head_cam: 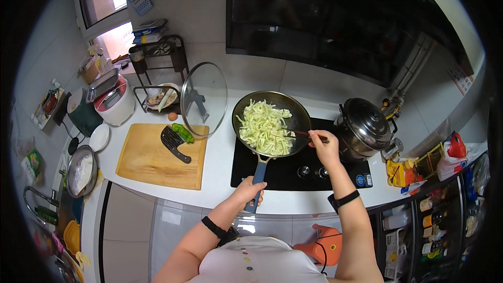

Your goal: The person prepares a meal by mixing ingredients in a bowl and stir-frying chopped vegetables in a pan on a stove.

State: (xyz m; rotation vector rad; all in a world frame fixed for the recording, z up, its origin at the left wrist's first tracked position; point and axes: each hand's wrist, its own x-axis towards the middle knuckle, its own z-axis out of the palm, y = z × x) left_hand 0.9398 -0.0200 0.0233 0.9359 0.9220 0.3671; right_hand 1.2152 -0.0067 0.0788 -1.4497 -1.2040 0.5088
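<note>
Shredded pale green cabbage (264,127) fills much of a dark frying pan (301,116), which sits over the left part of a black glass cooktop (271,176). My left hand (247,192) is wrapped around the pan's blue-grey handle (260,171) near the counter's front edge. Between the fingers of my right hand (325,146) are dark chopsticks (301,133), their far ends among the cabbage at the pan's right side. Whether the cabbage is browned underneath is hidden.
Right of the pan stands a lidded steel pot (365,125). On the left, a wooden cutting board (141,157) bears a cleaver (175,145) and green pepper (184,133). A glass lid (208,94) stands upright behind it, near an egg (172,116). A range hood (314,19) overhangs the back.
</note>
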